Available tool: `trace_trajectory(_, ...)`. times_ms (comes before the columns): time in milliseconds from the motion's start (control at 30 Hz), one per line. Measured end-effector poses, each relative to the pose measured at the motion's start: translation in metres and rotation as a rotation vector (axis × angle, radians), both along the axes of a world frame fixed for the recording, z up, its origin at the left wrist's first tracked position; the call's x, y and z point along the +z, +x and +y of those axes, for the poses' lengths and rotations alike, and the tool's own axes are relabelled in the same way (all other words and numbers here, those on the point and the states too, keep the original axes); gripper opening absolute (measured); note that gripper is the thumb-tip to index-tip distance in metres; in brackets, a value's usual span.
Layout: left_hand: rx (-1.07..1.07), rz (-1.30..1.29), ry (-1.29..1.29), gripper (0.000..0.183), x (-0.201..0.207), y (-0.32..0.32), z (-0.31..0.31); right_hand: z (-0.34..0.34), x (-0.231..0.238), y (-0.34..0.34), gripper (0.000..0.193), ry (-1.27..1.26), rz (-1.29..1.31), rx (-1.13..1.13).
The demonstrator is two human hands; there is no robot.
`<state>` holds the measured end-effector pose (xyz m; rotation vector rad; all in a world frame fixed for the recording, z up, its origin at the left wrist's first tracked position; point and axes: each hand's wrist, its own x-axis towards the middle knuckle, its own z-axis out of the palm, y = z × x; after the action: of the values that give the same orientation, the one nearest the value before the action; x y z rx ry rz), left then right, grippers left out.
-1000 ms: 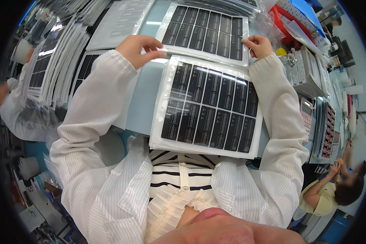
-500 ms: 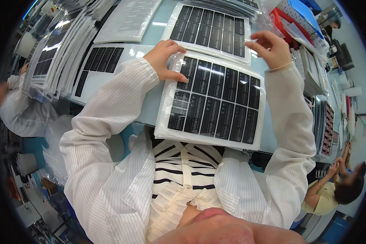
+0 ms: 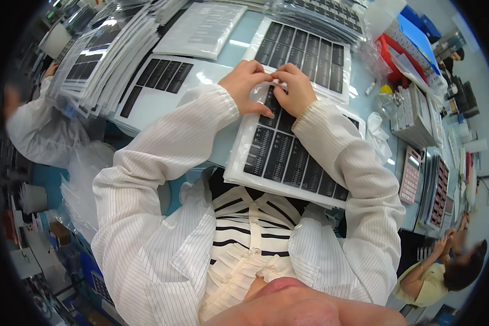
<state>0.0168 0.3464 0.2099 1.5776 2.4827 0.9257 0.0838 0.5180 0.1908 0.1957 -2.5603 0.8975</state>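
Note:
A stack of clear-covered sheets of black labels (image 3: 277, 157) lies in front of me, each label rectangular with fine pale print. My left hand (image 3: 248, 89) rests at its upper left corner, thumb on the top sheet and forefinger well apart from it. Beside it, my right hand (image 3: 292, 89) is closed at the same corner, finger and thumb pinching the sheet's edge. The fingertips of both hands nearly meet there. My right forearm covers the right part of the stack. Just behind is a second stack of label sheets (image 3: 304, 51).
Tall piles of bagged sheets (image 3: 106, 60) stand at left, near a partly filled label sheet (image 3: 163, 76). To the right are crumpled tissue (image 3: 377, 133), a pink calculator (image 3: 411, 176), a box of papers (image 3: 415, 117) and a red tray (image 3: 399, 60). Other people sit at both sides.
My right hand has moved left from beside the rear stack to the near stack's upper left corner and closed there. My left thumb stays on the top sheet. The view has shifted slightly.

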Motion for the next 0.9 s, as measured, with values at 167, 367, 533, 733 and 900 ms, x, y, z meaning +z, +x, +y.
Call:
trace_trajectory(167,-0.014,0.149,0.076,0.071,-0.006,-0.001,-0.001,0.001,-0.004,0.004,0.019,-0.033,0.057,0.012)
trace_trajectory(367,0.07,0.101,-0.093,0.066,-0.009,0.005,-0.001,0.002,-0.004,0.008,0.017,-0.009,0.052,0.045)
trace_trajectory(533,0.09,0.045,-0.136,0.064,-0.003,0.013,-0.004,0.0,-0.004,0.008,0.017,-0.004,0.018,0.053)
trace_trajectory(733,0.079,0.051,-0.119,0.065,-0.005,0.01,-0.009,-0.007,-0.001,0.005,0.023,-0.051,-0.012,0.049)
trace_trajectory(900,0.068,0.09,-0.081,0.061,-0.006,0.008,-0.012,-0.006,-0.002,0.005,0.025,-0.035,-0.018,0.073)
